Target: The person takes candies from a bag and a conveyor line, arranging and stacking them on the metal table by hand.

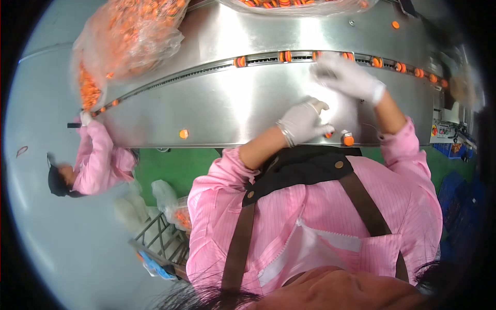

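My left hand [303, 123], in a white glove, is low over the metal table [222, 108] near its front edge. Its thumb and fingers are apart, and a small orange round piece [328, 135] shows at the thumb tip. Further in, my right hand [343, 76], also gloved in white, reaches over the narrow conveyor track [262, 59]. Motion smears its fingers, so their grip is unclear. Orange pieces with dark and coloured bands stand spaced along the track, among them one piece [316, 55] right at the right hand's fingertips.
Another orange piece [348, 139] lies at the front edge, and one [184, 134] further left. A plastic bag [129, 39] of orange pieces rests at the back left; a second bag [305, 7] is behind the track. A co-worker [98, 155] in pink handles the track's left end.
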Demonstrator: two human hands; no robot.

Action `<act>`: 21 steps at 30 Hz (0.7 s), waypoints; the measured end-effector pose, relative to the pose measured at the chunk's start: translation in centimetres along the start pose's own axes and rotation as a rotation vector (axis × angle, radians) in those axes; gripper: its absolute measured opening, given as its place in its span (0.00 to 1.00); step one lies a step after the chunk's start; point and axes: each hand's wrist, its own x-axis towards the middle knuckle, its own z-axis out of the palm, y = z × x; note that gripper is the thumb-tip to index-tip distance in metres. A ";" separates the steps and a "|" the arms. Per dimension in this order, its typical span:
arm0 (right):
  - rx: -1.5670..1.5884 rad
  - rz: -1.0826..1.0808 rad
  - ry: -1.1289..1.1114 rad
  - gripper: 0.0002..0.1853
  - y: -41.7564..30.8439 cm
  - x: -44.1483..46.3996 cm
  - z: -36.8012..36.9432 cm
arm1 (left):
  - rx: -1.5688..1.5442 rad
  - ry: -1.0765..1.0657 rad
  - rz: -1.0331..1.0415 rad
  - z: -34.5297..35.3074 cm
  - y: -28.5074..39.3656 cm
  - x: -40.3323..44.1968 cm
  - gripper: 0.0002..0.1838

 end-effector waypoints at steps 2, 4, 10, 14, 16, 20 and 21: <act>0.023 -0.138 -0.224 0.19 1.6 -5.0 0.2 | 0.060 -0.105 -0.016 2.5 0.1 0.0 0.22; 0.021 -0.098 -0.416 0.21 0.1 -8.4 1.1 | 0.064 -0.156 0.006 3.3 -0.5 0.1 0.20; -0.199 -0.133 -0.346 0.16 0.4 -10.5 7.1 | 0.073 -0.041 0.035 3.7 -3.6 -1.1 0.13; -0.010 -0.017 -0.270 0.11 2.2 -8.2 7.3 | 0.033 0.257 -0.104 0.9 -7.1 -1.8 0.09; 0.237 0.069 -0.129 0.08 3.4 -6.1 7.3 | -0.021 0.393 -0.328 -2.6 -9.1 -2.4 0.09; 0.316 -0.009 0.081 0.09 2.4 0.5 6.3 | 0.202 0.490 -0.481 -11.0 -14.1 -3.1 0.10; 0.353 0.001 0.090 0.09 2.7 2.7 6.5 | 0.221 0.421 -0.530 -12.5 -14.8 -2.7 0.11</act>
